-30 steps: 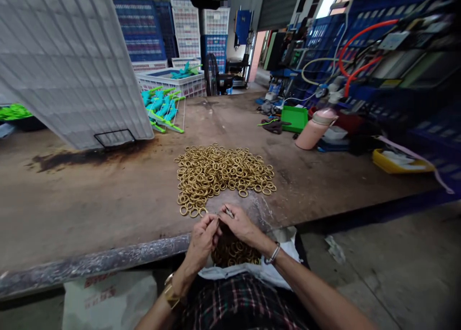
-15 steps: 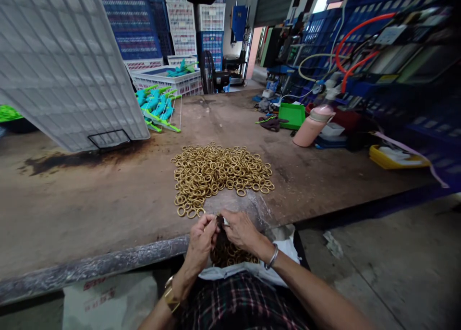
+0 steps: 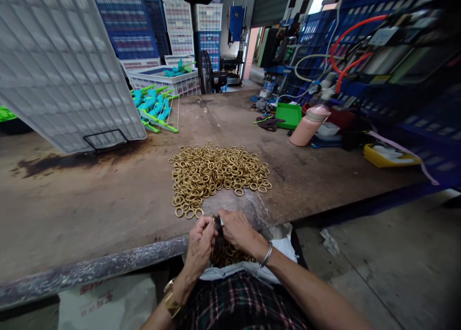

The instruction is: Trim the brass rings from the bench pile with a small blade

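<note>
Brass-coloured rings (image 3: 219, 169) lie in a loose pile on the brown table (image 3: 144, 195). At the table's front edge my left hand (image 3: 200, 238) is closed in a pinch on what looks like a ring, mostly hidden by the fingers. Close beside it, my right hand (image 3: 237, 229) has its fingers closed round a small item with a whitish part, too small to name. Below both hands an open white bag (image 3: 284, 248) on the lap holds more rings (image 3: 234, 255), darker in the shade.
A tall grey-white ribbed panel (image 3: 72, 70) leans at the left, beside turquoise and green toy-like pieces (image 3: 156, 104). Toward the right are a green tray (image 3: 288, 115), a pink bottle (image 3: 309, 127) and a yellow tray (image 3: 389, 157). A black fan (image 3: 209, 75) stands behind the table.
The view has shifted slightly, moving the scene a little left. Both hands stay close together, and the dark item between the fingertips shows less than before.
</note>
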Demonstrator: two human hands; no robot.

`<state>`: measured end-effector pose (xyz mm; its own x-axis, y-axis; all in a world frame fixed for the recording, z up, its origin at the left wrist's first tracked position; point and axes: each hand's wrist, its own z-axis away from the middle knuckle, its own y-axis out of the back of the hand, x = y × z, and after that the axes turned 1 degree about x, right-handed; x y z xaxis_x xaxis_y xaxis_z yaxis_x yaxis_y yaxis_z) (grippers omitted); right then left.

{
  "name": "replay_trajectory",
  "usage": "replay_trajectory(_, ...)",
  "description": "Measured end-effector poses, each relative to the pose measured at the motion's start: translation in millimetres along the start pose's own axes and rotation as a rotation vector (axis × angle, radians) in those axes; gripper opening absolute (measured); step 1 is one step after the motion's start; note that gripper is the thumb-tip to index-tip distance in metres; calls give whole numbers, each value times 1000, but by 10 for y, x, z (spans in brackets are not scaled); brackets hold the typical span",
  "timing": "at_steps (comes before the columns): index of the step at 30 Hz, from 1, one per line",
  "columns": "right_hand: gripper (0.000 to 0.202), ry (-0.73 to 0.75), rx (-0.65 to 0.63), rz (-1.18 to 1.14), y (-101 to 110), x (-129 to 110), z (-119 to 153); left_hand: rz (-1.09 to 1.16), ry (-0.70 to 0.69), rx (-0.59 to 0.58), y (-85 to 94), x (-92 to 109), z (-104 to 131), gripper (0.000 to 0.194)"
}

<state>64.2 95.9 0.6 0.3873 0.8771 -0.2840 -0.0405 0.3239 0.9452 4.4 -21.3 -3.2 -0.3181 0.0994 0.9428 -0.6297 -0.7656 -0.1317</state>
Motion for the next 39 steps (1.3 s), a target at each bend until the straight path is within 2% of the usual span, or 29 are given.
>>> replay_trajectory(3,25,-97,29,42,22,117,-79,53,15,-78,-1,-7,54,36)
replay_trajectory(5,23,-175,92,63,51,236,-120,152,48,-135,0,-7,69,33)
replay_trajectory(9,21,-360,263,74,114,462,-162,379,148,-148,4,-7,38,31)
replay_trajectory(12,22,-440,293,73,129,550,-197,442,214,-160,15,-6,1,30)
replay_trajectory(16,22,-439,265,66,108,555,-232,484,298,-177,42,25,-23,26)
replay_trajectory(19,24,-419,326,48,94,537,-206,522,367,-150,72,56,-37,29)
replay_trajectory(24,22,-304,385,-71,59,490,-123,550,434,5,87,77,-84,17)
replay_trajectory(27,15,-225,386,-270,10,384,-112,549,392,3,77,103,-102,19)
replay_trajectory(32,9,-136,340,-697,-5,128,-93,466,202,-71,104,128,-118,29)
replay_trajectory(36,7,-196,199,-994,40,14,-41,127,30,9,139,41,-154,39)
replay_trajectory(39,8,-276,79,-1207,55,-9,-26,-107,-68,-12,127,-10,-164,51)
